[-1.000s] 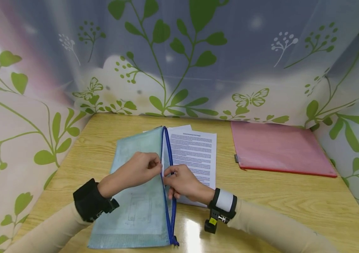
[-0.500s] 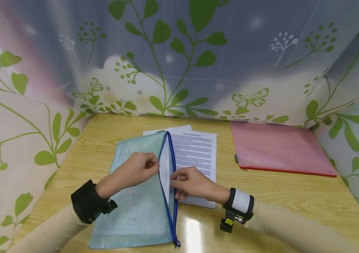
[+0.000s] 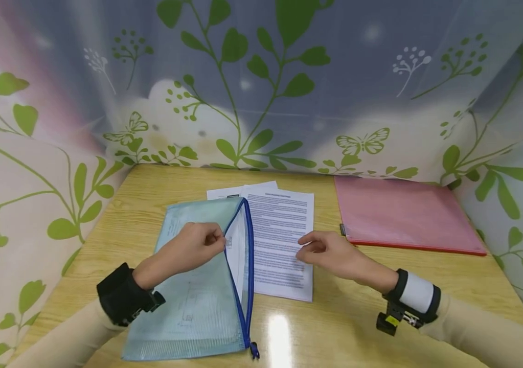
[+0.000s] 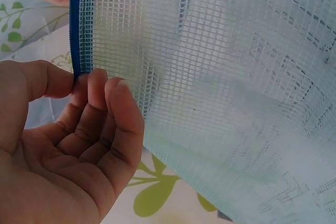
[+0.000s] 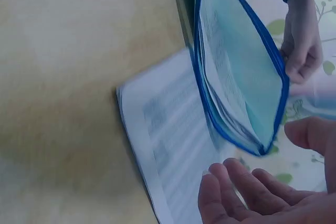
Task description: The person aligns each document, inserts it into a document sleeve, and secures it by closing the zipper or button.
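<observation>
My left hand [image 3: 195, 247] pinches the upper edge of a light-blue mesh zipper pouch [image 3: 183, 301] between thumb and fingertips, lifting that side so its mouth gapes. In the left wrist view the thumb and a finger meet on the blue zipper edge [image 4: 79, 30]. Papers [image 5: 220, 61] show inside the pouch in the right wrist view. Right of the pouch, my right hand [image 3: 335, 254] hovers above the edge of a stack of printed sheets [image 3: 284, 245], fingers loosely bent with nothing between them. The pouch covers the left part of that stack.
A pink zipper pouch [image 3: 404, 214] with a red zipper lies at the right rear of the wooden table [image 3: 335, 327]. Another white sheet [image 3: 224, 193] peeks out behind the blue pouch. A patterned curtain [image 3: 261, 102] encloses the table's back and sides.
My right hand has left the blue pouch's opening and moved right, over the edge of the printed sheets. The pouch's mouth has widened, while my left hand keeps its pinch, shifting slightly left.
</observation>
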A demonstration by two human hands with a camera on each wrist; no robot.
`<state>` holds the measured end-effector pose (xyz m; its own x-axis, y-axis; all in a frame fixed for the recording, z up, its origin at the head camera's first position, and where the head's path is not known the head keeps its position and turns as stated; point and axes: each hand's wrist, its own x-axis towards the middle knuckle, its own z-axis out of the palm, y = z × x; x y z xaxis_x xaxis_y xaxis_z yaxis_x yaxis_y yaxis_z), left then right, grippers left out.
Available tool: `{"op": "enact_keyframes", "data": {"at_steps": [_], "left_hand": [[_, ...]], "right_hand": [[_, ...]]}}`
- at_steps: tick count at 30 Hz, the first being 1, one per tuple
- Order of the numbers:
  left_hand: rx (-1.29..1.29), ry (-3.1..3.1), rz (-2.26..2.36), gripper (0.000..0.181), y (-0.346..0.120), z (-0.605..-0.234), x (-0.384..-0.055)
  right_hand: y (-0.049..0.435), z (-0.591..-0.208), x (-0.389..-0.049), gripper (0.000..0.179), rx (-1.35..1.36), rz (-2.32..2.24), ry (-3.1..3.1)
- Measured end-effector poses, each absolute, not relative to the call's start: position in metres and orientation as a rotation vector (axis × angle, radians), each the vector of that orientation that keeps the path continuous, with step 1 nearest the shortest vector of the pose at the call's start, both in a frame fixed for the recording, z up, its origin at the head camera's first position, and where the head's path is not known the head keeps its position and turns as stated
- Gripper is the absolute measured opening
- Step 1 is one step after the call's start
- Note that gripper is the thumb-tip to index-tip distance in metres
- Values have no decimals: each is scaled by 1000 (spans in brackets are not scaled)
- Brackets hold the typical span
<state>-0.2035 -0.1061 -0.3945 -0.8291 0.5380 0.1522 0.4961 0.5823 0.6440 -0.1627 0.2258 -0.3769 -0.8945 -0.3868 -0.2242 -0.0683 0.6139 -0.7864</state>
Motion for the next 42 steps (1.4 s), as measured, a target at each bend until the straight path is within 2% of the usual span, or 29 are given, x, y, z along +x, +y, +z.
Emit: {"op": "enact_keyframes", "data": {"at_steps": [6, 12, 18, 27, 35, 42], "left_hand": [[884, 2750, 1080, 15, -109, -395, -205], [850, 2773, 1079, 15, -115, -395, -205], [842, 2773, 1075, 14, -115, -396, -207], [832, 2781, 1059, 14, -116, -392, -207], [826, 2786, 1066, 14, -116, -392, -209], [824, 2787, 1072, 14, -116, -392, -208]], "right_hand": [[244, -351, -154, 55, -420, -928, 2739], [253, -337, -143, 68, -605, -636, 3020], [255, -346, -136, 83, -757, -253, 3229], [233, -375, -141, 112, -648, -129, 3205], [225, -383, -156, 115, -454, -404, 3091], [225, -394, -180, 98, -388, -767, 2930]]}}
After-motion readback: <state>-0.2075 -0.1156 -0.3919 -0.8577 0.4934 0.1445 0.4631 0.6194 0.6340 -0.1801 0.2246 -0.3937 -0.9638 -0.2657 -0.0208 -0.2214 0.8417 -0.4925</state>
